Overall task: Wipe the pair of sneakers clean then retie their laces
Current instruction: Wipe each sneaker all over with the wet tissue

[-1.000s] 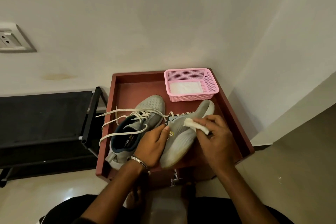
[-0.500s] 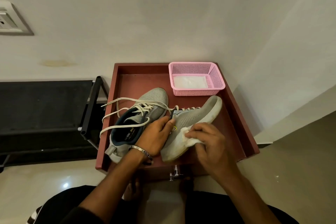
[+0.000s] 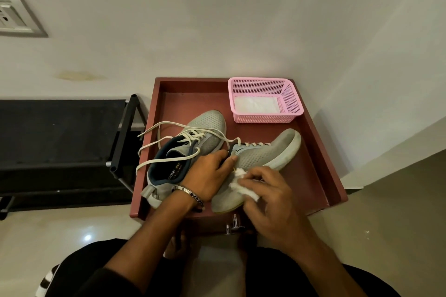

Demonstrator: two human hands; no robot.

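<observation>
Two grey mesh sneakers lie in a reddish-brown tray point(image 3: 321, 166). The left sneaker point(image 3: 207, 125) rests flat, its cream laces point(image 3: 154, 152) loose and hanging over the tray's left rim. The right sneaker point(image 3: 263, 154) is tipped on its side, toe pointing to the far right. My left hand point(image 3: 207, 176) grips this sneaker around its collar, thumb on the side. My right hand point(image 3: 270, 202) pinches a crumpled white wipe point(image 3: 241, 185) and presses it on the sneaker's side near the heel.
A pink plastic basket point(image 3: 292, 101) with a flat white wipe inside sits at the tray's far right corner. A black rack point(image 3: 62, 137) stands left of the tray. White walls close behind and right. A metal knob point(image 3: 234, 224) sticks out below the tray's front.
My right hand has slid the wipe along the right sneaker's side from near the toe back toward the heel. My left hand has kept its hold on the sneaker.
</observation>
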